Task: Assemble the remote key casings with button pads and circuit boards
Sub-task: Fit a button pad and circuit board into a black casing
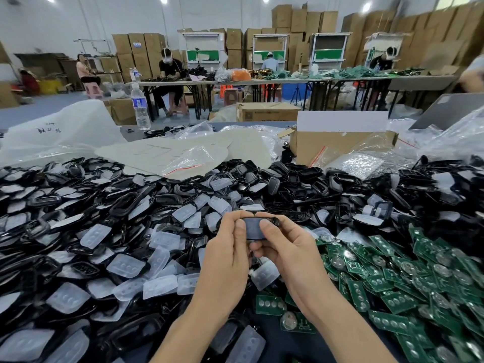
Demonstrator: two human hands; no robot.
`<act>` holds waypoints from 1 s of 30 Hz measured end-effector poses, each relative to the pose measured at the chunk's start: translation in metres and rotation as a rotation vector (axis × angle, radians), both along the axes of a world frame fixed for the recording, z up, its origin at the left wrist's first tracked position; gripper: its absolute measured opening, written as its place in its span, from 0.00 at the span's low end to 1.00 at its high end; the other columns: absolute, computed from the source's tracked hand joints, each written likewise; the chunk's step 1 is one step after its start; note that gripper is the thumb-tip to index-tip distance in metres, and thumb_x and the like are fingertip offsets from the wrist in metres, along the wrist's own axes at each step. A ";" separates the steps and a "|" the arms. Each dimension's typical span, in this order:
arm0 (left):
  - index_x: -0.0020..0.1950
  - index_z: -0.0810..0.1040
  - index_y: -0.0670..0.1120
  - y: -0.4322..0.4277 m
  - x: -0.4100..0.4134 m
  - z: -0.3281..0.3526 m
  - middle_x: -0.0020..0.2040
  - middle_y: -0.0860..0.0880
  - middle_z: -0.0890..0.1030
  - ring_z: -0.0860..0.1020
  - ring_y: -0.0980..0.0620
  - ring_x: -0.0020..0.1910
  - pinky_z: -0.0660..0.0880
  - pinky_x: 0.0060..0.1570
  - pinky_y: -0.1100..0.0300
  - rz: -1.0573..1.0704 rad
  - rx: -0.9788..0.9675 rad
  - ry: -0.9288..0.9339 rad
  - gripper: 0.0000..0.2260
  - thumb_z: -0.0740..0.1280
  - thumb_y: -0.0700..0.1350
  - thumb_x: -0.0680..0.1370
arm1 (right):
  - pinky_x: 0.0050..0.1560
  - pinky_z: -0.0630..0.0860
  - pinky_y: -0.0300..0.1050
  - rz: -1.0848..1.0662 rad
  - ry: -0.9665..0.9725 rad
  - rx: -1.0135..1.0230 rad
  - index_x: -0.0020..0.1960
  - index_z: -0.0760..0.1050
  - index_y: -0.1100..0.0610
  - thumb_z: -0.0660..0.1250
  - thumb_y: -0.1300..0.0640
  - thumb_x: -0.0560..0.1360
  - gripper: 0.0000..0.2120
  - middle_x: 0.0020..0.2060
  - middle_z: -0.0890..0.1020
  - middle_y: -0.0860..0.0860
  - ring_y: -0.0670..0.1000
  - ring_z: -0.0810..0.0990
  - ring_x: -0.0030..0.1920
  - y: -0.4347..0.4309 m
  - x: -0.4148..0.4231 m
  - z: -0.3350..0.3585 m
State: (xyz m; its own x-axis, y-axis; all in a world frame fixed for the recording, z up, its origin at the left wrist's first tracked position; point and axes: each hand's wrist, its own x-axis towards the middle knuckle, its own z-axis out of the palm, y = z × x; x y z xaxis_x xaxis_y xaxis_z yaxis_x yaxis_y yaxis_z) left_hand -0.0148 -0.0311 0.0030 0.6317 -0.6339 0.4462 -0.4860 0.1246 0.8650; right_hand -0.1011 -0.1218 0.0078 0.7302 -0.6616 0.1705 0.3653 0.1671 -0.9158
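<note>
Both hands hold one black remote key casing (253,227) above the middle of the table. My left hand (227,247) grips its left end, thumb on top. My right hand (284,243) pinches its right side, thumb pressed on its face. A wide heap of black casings (125,203) mixed with translucent button pads (125,265) covers the left and centre. Green circuit boards (398,279) with round metal domes lie piled on the right. One loose button pad (265,275) sits just below my hands.
An open cardboard box (340,148) and clear plastic bags (60,134) stand behind the heap. A water bottle (140,106) is at the back left. Other people sit at long tables (235,81) beyond, with stacked cartons along the wall.
</note>
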 end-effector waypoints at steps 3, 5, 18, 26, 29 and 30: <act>0.55 0.74 0.62 0.000 -0.001 0.001 0.36 0.48 0.81 0.79 0.44 0.35 0.78 0.37 0.40 -0.013 -0.002 0.030 0.10 0.54 0.59 0.82 | 0.39 0.80 0.40 0.002 -0.003 0.006 0.48 0.85 0.53 0.66 0.61 0.81 0.10 0.37 0.82 0.54 0.50 0.81 0.35 -0.002 0.000 0.001; 0.53 0.76 0.61 0.001 -0.001 0.003 0.35 0.47 0.80 0.77 0.44 0.31 0.78 0.33 0.44 -0.018 -0.015 0.051 0.09 0.58 0.59 0.81 | 0.39 0.79 0.40 0.010 0.001 0.001 0.49 0.85 0.54 0.66 0.61 0.81 0.09 0.38 0.83 0.54 0.50 0.81 0.36 -0.003 -0.001 0.000; 0.48 0.78 0.58 0.001 0.004 0.009 0.30 0.52 0.78 0.72 0.52 0.26 0.72 0.26 0.61 -0.115 -0.056 0.204 0.07 0.64 0.49 0.83 | 0.40 0.80 0.41 0.016 -0.020 0.015 0.50 0.85 0.55 0.65 0.64 0.81 0.10 0.37 0.82 0.56 0.51 0.80 0.35 0.001 -0.002 0.004; 0.50 0.79 0.62 -0.001 0.002 0.006 0.33 0.59 0.78 0.72 0.63 0.29 0.69 0.30 0.71 -0.112 -0.068 0.153 0.12 0.59 0.48 0.85 | 0.41 0.80 0.41 0.017 -0.054 0.028 0.51 0.85 0.55 0.69 0.57 0.76 0.08 0.40 0.83 0.56 0.52 0.82 0.36 0.001 0.000 0.003; 0.52 0.77 0.64 0.000 0.002 0.004 0.35 0.61 0.79 0.73 0.64 0.31 0.69 0.33 0.71 -0.074 -0.030 0.078 0.13 0.57 0.47 0.86 | 0.41 0.80 0.41 0.003 -0.049 0.019 0.51 0.85 0.55 0.69 0.56 0.74 0.08 0.39 0.83 0.55 0.51 0.82 0.36 0.000 0.000 0.002; 0.52 0.76 0.64 0.000 0.002 0.004 0.36 0.61 0.79 0.73 0.63 0.32 0.69 0.33 0.72 -0.062 -0.020 0.059 0.13 0.56 0.48 0.86 | 0.42 0.80 0.41 -0.006 -0.042 0.011 0.51 0.85 0.55 0.69 0.56 0.75 0.08 0.39 0.83 0.54 0.51 0.82 0.36 0.000 0.000 0.001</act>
State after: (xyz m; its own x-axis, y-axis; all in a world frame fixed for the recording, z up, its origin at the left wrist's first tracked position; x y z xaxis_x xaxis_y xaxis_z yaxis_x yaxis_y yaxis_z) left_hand -0.0130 -0.0314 0.0065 0.6171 -0.6640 0.4223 -0.4246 0.1709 0.8891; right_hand -0.1015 -0.1222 0.0084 0.7187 -0.6679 0.1933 0.4043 0.1753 -0.8977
